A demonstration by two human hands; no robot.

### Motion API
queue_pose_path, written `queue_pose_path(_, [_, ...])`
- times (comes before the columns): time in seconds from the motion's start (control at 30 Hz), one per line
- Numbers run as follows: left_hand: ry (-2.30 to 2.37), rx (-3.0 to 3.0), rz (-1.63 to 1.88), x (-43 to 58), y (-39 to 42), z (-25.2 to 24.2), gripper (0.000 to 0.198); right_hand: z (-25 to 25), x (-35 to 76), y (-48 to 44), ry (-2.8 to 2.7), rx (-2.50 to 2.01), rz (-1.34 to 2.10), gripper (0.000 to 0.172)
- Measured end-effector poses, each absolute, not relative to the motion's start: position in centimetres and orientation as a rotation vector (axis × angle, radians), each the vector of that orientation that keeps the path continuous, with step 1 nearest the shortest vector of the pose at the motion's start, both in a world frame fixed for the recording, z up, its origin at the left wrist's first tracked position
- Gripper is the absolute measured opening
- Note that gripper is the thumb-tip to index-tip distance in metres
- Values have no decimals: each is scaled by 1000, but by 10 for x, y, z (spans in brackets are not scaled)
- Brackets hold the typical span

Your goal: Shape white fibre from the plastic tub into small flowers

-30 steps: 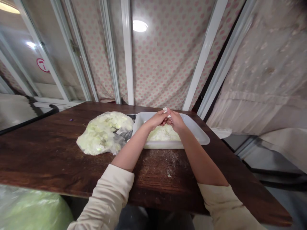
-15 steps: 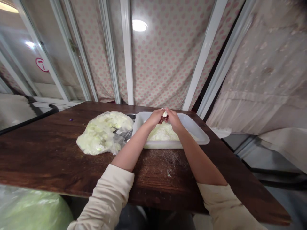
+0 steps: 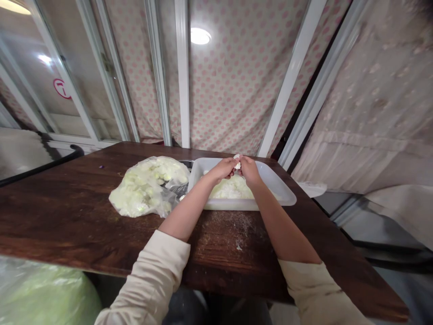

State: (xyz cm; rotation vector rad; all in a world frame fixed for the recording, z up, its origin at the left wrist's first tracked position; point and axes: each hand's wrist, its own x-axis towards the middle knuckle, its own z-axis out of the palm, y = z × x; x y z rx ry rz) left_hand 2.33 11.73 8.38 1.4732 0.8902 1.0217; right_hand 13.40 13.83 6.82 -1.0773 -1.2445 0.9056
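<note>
The left hand point(image 3: 221, 169) and the right hand point(image 3: 250, 171) meet over the far half of a translucent plastic tray point(image 3: 237, 204), close together but not resting on it. Their fingers point(image 3: 232, 168) are clamped from both sides on a small white lump point(image 3: 237, 161), which pokes up between the fingertips. Inside the tray, right beneath the hands, lies a heap of crumbly white food point(image 3: 232, 189). The tray stands on a dark wooden counter point(image 3: 67, 216), near its far edge. Taking the tray as the clock's centre with the far edge at 12, a clear plastic bag point(image 3: 145, 187) packed with pale yellow-green lumps lies at 9 o'clock, just beside the tray and touching or nearly touching its left wall. White crumbs point(image 3: 238, 247) are scattered on the wood at 6 o'clock, between the forearms, whose cream sleeves point(image 3: 152, 275) are pushed back from the wrists. A small purple speck point(image 3: 100, 167) sits farther off at 9 o'clock, and a white scrap point(image 3: 313, 188) lies at 3 o'clock by the counter's corner. Below the counter's near edge, at about 8 o'clock, bulges a larger greenish plastic bag point(image 3: 43, 293). Pink-dotted fabric point(image 3: 230, 81) hangs beyond the counter, between white frame bars, with a window point(image 3: 64, 67) at 10 o'clock.
</note>
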Motion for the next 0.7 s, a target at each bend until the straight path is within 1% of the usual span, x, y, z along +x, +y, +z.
queue_pose_path(0.1, [884,1416,1105,22,116,85,21,67,133,139,-1235,-1080,941,35])
queue_pose_path(0.23, [848,1353,1224,22,115,88,19,67,130,137,-1366,-878,1068,41])
queue_pose_path(0.33, [852,1317,1282,22,118,87,20,68,128,132,-1472,-767,1092,39])
queue_pose_path(0.43, [849,1311,1298,22,121,85,23,69,128,130,-1495,-755,1101,38])
queue_pose_path(0.57, [837,1383,1293,20,123,81,30,68,129,133,-1487,-802,1004,38])
queue_pose_path(0.7, [866,1439,1290,20,123,80,35,65,133,139,-1428,-890,882,34])
